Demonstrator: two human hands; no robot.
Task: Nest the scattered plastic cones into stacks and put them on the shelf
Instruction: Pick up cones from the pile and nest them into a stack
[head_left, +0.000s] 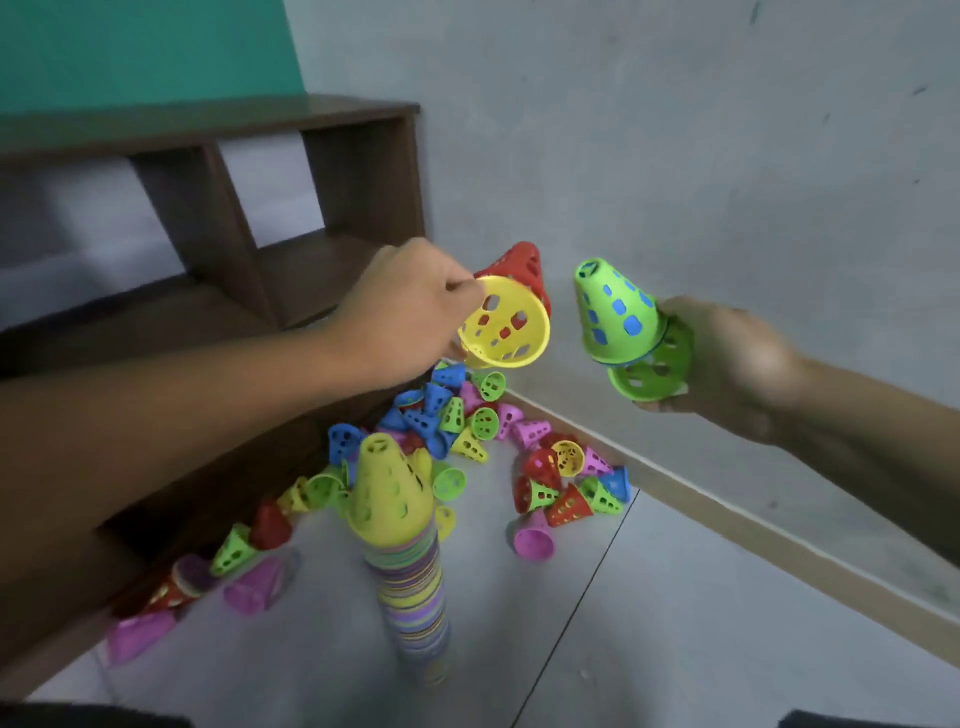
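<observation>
Left grip: our left hand (415, 306) pinches the rim of a yellow cone (506, 325), fingers curled over its edge. A red cone (519, 265) sits over it, nested. Open mouth faces us, tips point away toward the wall.

Right grip: our right hand (727, 364) holds a small green stack (621, 312) from below, fingers wrapped round the lowest cone. Blue shows through the holes of the top one, so we judge a blue cone sits inside. Tip up, tilted slightly left.

Why held so: both bundles are in the air, near each other but apart. We judge the mouth of the left pair is turned to drop over the tip of the right stack, merging the two.

Tall stack: a many-coloured column (410, 587) stands upright on the floor below our hands, topped by a yellow cone (387, 488). Probably the collecting point; standing it keeps both hands free.

Loose cones: a scatter (545, 467) of blue, green, pink, red and yellow lies on the floor against the shelf base and wall corner, most on their sides.

Shelf: dark wooden unit (311, 150) at left, its visible compartments hold no cones.

Progress: nesting well along, many cones left; shelving not yet started.

Risk: the tall stack looks top-heavy; a knock from our forearm could tip it.
</observation>
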